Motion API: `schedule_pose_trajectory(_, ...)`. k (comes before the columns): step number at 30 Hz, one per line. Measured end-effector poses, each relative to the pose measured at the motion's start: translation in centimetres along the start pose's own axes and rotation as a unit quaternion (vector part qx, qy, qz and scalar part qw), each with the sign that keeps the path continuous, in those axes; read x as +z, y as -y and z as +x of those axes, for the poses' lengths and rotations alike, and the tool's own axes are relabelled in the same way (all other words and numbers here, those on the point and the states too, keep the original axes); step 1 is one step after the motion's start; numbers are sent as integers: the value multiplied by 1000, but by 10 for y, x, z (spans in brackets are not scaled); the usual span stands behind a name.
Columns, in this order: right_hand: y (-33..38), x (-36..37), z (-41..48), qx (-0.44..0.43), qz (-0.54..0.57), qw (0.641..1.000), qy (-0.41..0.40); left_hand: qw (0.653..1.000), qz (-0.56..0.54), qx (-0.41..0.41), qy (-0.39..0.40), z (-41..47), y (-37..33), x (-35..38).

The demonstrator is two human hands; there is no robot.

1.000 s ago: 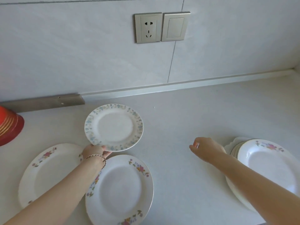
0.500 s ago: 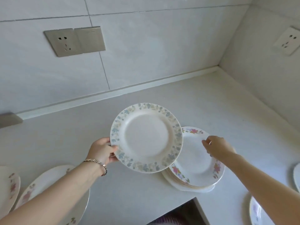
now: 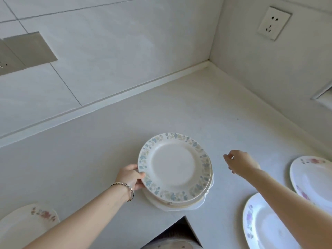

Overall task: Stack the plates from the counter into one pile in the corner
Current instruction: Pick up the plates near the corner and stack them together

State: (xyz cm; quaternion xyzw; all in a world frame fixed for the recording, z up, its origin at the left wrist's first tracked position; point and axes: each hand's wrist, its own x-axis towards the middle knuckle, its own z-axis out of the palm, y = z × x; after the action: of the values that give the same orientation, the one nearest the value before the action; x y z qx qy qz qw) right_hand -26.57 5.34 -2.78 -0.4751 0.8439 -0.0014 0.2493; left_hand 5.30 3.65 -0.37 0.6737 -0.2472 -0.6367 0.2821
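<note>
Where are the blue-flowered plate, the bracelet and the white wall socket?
blue-flowered plate (image 3: pixel 173 167): head view, its plain white centre.
bracelet (image 3: pixel 132 191): head view, the band where it crosses the wrist.
white wall socket (image 3: pixel 274 26): head view, the middle of its faceplate.

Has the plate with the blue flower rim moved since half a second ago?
Yes. The blue-rimmed plate, gripped by the left hand, went right: before it overlapped only the left side of the pile, now it is centred over it.
</note>
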Motion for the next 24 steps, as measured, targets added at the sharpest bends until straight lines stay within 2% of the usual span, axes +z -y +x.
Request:
schedule_pose_trajectory(6, 1, 2, 5, -3, 11, 1000, 8, 999, 11, -19, 28, 11, 7, 3)
schedule_pose_trajectory(10, 4, 4, 4, -8, 7, 1000, 14, 994, 108, -5, 26, 20, 4, 2)
schedule_pose_trajectory(15, 8, 3, 5, -15, -8, 1000, 9, 938, 342, 48, 11, 27, 5, -2)
schedule_pose_trajectory(20, 13, 4, 4, -23, -25, 999, 10, 903, 427, 46, 13, 23, 9, -2)
schedule_pose_trajectory(23, 16, 3, 5, -28, -32, 999, 9, 854, 511, 96, -11, 18, 4, -1)
schedule_pose_trajectory(24, 17, 3, 5, -30, -33, 999, 9, 855, 505, 112, -22, 17, 4, 0)
